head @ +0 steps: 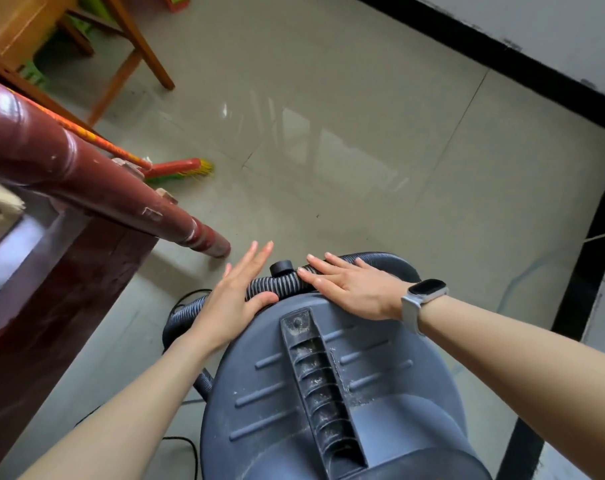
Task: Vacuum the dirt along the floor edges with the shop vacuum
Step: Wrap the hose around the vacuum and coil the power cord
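A dusty dark grey shop vacuum point(332, 386) stands right below me, its carry handle running down the middle of the lid. A black ribbed hose point(278, 285) lies coiled over the lid's far edge. My left hand point(237, 292) rests flat on the hose at the left, fingers straight, thumb lying against the lid. My right hand point(349, 289), with a watch on its wrist, lies flat on the hose at the right. Neither hand grips anything.
A dark red table leg point(121, 202) and cabinet stand close on the left. A red and yellow broom point(176, 167) lies behind it, wooden chair legs point(145, 53) farther back. A black skirting band point(502, 53) runs along the wall at right. A thin black cable point(186, 445) trails on the tiles.
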Available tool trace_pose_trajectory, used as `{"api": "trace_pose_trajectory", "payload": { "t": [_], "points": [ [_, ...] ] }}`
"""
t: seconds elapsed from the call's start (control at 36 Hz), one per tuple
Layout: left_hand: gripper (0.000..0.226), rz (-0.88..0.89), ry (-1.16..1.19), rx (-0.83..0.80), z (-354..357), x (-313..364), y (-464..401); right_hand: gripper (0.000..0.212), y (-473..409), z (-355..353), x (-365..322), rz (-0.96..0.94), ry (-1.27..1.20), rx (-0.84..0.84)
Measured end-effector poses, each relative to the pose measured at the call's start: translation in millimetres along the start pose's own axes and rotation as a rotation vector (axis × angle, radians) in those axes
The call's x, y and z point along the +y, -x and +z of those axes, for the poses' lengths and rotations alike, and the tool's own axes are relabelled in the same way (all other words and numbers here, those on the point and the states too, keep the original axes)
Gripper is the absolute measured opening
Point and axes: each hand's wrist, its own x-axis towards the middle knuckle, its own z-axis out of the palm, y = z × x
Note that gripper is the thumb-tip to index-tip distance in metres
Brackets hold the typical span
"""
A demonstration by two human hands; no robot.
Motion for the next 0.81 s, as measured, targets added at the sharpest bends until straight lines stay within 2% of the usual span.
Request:
{"api": "trace_pose_trajectory", "payload": {
  "t": [0.08,0.22,0.31,0.42,0.53,0.64,0.81],
  "points": [
    [0.077,-0.106,-0.044,-0.023,1.7,4.9,1.2,0.047,-0.8,0.7,-4.0,0.008,-0.034,0.033],
    [0.062,-0.254,-0.108,-0.030,-1.1,26.9,0.3,0.043,2.5,7.3,-3.8,-0.015,-0.332,0.211],
    [0.058,-0.233,-0.133,0.009,0.6,51.7,-6.2,0.045,9.8,10.1,14.5,0.002,-0.498,0.372],
    [0.053,-0.150,-0.209,0.085,14.5,103.6,-19.0,0.047,22.0,12.6,57.0,0.111,-0.469,0.581],
    [0.052,-0.035,-0.430,-0.077,59.0,152.5,-22.8,0.055,21.3,20.9,108.2,0.197,-0.376,0.575],
    [0.058,-0.141,-0.598,-0.250,99.1,159.1,-43.4,0.065,13.2,29.8,152.7,0.272,-0.337,0.525],
    [0.065,-0.236,-0.776,-0.330,119.3,148.5,-104.8,0.072,-9.5,45.3,198.0,0.243,-0.272,0.511]
  ]
}}
